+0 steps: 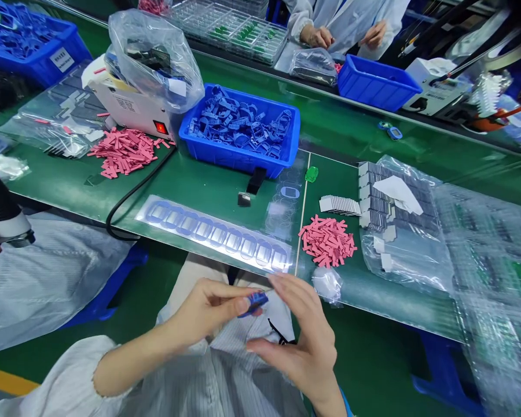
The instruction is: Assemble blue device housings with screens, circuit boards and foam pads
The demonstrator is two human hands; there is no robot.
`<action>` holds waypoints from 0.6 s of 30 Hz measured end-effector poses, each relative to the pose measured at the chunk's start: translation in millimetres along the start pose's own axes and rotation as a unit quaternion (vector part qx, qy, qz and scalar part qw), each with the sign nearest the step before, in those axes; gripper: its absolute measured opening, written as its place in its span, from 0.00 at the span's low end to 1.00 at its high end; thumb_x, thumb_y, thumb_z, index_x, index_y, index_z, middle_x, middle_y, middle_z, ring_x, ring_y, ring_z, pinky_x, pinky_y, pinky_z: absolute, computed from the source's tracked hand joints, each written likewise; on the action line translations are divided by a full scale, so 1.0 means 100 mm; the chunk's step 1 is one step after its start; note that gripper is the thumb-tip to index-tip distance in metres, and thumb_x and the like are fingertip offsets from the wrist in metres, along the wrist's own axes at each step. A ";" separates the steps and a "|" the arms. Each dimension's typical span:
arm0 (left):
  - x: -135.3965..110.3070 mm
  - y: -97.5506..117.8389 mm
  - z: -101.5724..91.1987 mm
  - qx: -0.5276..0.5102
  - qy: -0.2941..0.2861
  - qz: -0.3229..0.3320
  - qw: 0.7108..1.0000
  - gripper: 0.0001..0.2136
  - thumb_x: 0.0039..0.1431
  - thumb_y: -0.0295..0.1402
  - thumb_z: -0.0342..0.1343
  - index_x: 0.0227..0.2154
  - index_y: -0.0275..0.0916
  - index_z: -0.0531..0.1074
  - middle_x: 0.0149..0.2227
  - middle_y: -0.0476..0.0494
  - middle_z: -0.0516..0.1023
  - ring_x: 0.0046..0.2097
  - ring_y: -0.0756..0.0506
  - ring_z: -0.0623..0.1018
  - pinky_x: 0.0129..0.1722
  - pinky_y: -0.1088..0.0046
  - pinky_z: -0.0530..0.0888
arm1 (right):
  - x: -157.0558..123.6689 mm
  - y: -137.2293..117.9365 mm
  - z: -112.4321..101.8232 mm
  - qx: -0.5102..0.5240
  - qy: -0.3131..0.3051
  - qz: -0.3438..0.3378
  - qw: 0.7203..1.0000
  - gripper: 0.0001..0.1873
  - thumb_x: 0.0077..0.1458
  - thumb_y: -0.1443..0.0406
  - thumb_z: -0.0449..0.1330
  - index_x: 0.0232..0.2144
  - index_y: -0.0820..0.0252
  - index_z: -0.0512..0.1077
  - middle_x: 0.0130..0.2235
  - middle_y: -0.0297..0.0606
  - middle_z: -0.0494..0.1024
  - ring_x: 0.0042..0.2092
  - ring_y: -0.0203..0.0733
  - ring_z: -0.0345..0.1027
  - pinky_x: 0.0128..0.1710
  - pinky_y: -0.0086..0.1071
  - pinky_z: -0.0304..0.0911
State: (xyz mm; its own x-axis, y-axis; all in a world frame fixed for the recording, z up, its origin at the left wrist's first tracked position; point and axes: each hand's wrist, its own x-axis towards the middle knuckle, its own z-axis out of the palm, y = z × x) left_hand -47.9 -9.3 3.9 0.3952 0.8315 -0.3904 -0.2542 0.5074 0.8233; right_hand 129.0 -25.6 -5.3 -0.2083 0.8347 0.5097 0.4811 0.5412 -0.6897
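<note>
My left hand (208, 315) pinches a small blue plastic frame (253, 304) between thumb and fingertips, in front of my chest. My right hand (299, 341) is slightly blurred, with its fingers curved and apart. It is just to the right of the blue frame, and its fingertips hold nothing I can see. Below the hands, a thin black piece (280, 334) lies against my striped white smock. On the green conveyor bench (208, 179), a clear sheet of oval blue frames (212, 237) lies nearest my hands.
A blue crate of blue frames (238, 130) stands beyond the sheet. Loose pink strips (327, 240) and a bagged stack of grey parts (395, 223) lie to the right. A co-worker's hands (316, 36) work across the bench. A person in a pale smock (47, 284) sits at the left.
</note>
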 end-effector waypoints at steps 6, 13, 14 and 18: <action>-0.01 -0.22 0.21 -0.236 0.004 -0.120 0.964 0.14 0.50 0.43 0.63 0.32 0.38 0.82 0.26 0.44 0.83 0.29 0.50 0.79 0.31 0.80 0.72 | 0.00 0.03 0.01 -0.033 -0.039 -0.032 0.998 0.28 0.51 0.57 0.65 0.52 0.60 0.67 0.45 0.46 0.78 0.49 0.51 0.70 0.46 0.46 0.69; 0.11 -0.36 0.06 -0.079 0.106 -0.057 0.990 0.16 0.45 0.45 0.65 0.35 0.40 0.81 0.33 0.42 0.85 0.41 0.40 0.82 0.50 0.62 0.72 | -0.36 0.19 -0.14 -0.013 0.028 0.193 0.981 0.04 0.57 0.67 0.57 0.32 0.57 0.73 0.39 0.42 0.77 0.41 0.45 0.72 0.39 0.38 0.69; 0.15 -0.40 0.06 -0.071 0.097 -0.056 0.991 0.16 0.45 0.44 0.66 0.35 0.40 0.81 0.32 0.41 0.85 0.41 0.39 0.82 0.50 0.60 0.72 | -0.40 0.21 -0.15 -0.002 0.032 0.231 0.972 0.05 0.57 0.66 0.57 0.30 0.57 0.73 0.38 0.41 0.77 0.40 0.44 0.72 0.37 0.36 0.69; 0.31 -0.52 0.18 -0.059 0.060 -0.038 0.996 0.17 0.42 0.44 0.67 0.33 0.39 0.81 0.35 0.40 0.84 0.41 0.37 0.82 0.52 0.57 0.72 | -0.55 0.29 -0.15 0.020 0.060 0.317 0.946 0.10 0.56 0.62 0.58 0.25 0.58 0.72 0.34 0.40 0.76 0.38 0.42 0.71 0.36 0.33 0.66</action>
State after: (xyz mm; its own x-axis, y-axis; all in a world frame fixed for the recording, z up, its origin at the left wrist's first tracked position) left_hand -6.9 -14.1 -44.0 0.3101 0.8075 -0.5019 -0.3322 0.5866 0.7386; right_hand 167.6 -57.1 -45.8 0.2109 0.9767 0.0403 0.4440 -0.0590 -0.8941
